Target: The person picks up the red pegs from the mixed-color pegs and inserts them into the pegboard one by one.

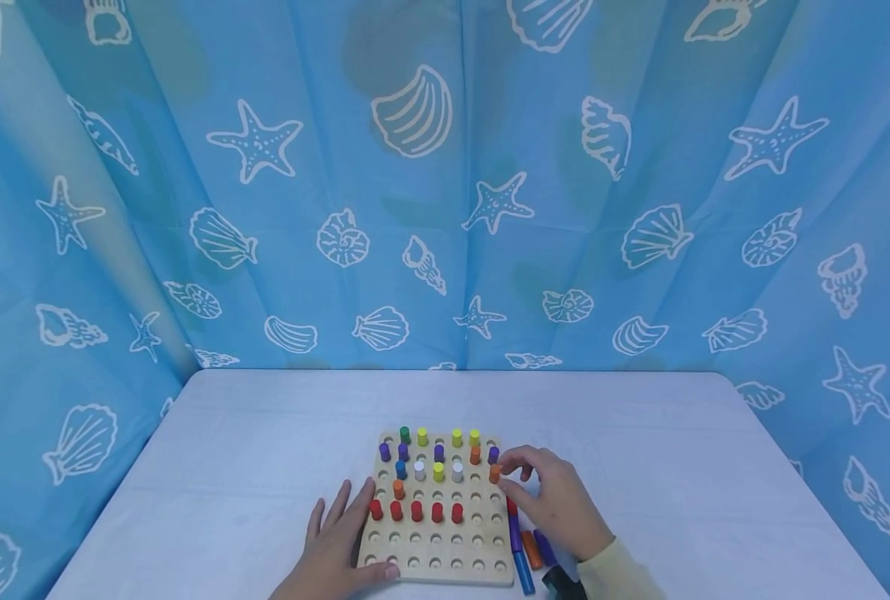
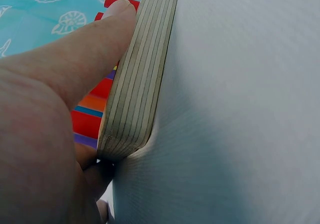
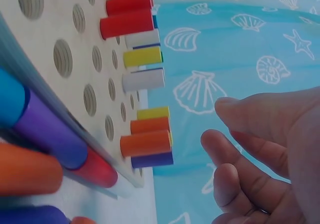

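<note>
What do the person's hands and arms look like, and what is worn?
The left hand and right hand wear no gloves. A pale yellow fabric sleeve covers the right forearm; no left sleeve is in view. Beside the right wrist is a black object, unclear in kind.

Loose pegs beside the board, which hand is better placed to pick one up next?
The right hand, probably: it is nearer the loose pegs and, in the right wrist view, holds nothing. The left hand rests at the opposite edge of the board.
</note>
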The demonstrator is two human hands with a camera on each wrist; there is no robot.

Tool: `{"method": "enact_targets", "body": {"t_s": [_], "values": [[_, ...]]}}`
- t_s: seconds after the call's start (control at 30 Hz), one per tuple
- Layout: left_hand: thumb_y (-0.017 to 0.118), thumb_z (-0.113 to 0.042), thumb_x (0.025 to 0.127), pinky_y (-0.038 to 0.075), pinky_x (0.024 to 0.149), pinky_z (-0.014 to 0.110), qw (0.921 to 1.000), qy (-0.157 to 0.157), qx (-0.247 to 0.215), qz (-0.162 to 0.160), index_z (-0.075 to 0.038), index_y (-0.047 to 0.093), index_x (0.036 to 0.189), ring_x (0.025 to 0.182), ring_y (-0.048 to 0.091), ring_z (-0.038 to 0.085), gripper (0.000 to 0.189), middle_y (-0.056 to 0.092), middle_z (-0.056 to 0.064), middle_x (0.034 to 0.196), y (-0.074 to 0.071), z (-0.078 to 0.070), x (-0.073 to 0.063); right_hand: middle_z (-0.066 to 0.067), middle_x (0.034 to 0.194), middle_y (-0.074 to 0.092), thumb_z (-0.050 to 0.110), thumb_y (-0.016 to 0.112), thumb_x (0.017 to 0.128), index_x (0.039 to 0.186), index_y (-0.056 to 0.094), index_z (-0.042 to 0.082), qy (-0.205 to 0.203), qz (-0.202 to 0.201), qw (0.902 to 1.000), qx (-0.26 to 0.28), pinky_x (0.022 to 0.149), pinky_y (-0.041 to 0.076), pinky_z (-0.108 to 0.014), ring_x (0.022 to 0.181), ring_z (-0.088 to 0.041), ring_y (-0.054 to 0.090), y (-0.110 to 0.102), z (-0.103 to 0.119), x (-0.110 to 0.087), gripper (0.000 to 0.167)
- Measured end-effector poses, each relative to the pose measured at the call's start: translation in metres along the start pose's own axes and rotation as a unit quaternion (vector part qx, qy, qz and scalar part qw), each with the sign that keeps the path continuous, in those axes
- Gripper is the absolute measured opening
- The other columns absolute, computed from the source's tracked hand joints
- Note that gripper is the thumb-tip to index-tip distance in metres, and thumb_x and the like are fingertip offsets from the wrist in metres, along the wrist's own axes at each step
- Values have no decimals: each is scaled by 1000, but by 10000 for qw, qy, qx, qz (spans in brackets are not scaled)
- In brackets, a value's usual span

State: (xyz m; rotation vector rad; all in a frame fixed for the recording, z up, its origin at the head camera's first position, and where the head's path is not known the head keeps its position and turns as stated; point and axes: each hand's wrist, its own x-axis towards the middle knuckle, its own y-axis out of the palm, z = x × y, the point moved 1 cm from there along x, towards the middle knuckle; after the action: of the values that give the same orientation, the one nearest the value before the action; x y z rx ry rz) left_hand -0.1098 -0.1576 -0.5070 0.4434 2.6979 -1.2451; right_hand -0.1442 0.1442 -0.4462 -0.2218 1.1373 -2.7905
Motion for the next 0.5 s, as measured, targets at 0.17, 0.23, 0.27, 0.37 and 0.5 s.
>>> {"method": "enact_targets", "body": {"t_s": [0.17, 0.23, 0.27, 0.37, 0.5], "values": [[79, -68, 70, -5, 118, 67, 10000, 68, 10, -2, -6, 24, 160, 152, 9, 44, 122, 31, 18, 161, 0, 1, 0, 8, 97, 67, 19, 78, 90, 112, 70, 16, 361, 67, 9992, -130, 79, 52, -33, 87, -12, 57, -3, -3, 2, 24], [79, -68, 70, -5, 118, 67, 10000, 81, 4, -1, -6, 24, 160, 152, 8, 44, 122, 31, 18, 161, 0, 2, 0, 8, 96, 66, 20, 79, 89, 113, 70, 16, 408, 86, 9990, -185, 78, 53, -33, 85, -11, 56, -4, -4, 2, 25], [79, -68, 70, -5, 118, 67, 10000, 86, 2, 2, -6, 24, 160, 152, 8, 44, 122, 31, 18, 161, 0, 2, 0, 7, 96, 66, 20, 79, 89, 113, 70, 16, 437, 89, 9988, -205, 78, 53, -33, 85, -11, 56, -4, -5, 3, 26], [79, -68, 70, -5, 118, 67, 10000, 77, 2, 1, -6, 24, 160, 152, 8, 44, 122, 31, 18, 161, 0, 3, 1, 7, 96, 66, 21, 79, 89, 113, 69, 16, 475, 98, 9983, -312, 77, 53, -32, 85, -11, 56, -4, -7, 3, 26], [79, -68, 70, -5, 118, 66, 10000, 69, 34, 2, -7, 23, 160, 152, 8, 43, 122, 31, 17, 162, 1, 4, 1, 6, 96, 66, 20, 78, 90, 112, 69, 15, 542, 91, 9971, -525, 76, 54, -32, 85, -11, 56, -4, -9, 5, 25]]}}
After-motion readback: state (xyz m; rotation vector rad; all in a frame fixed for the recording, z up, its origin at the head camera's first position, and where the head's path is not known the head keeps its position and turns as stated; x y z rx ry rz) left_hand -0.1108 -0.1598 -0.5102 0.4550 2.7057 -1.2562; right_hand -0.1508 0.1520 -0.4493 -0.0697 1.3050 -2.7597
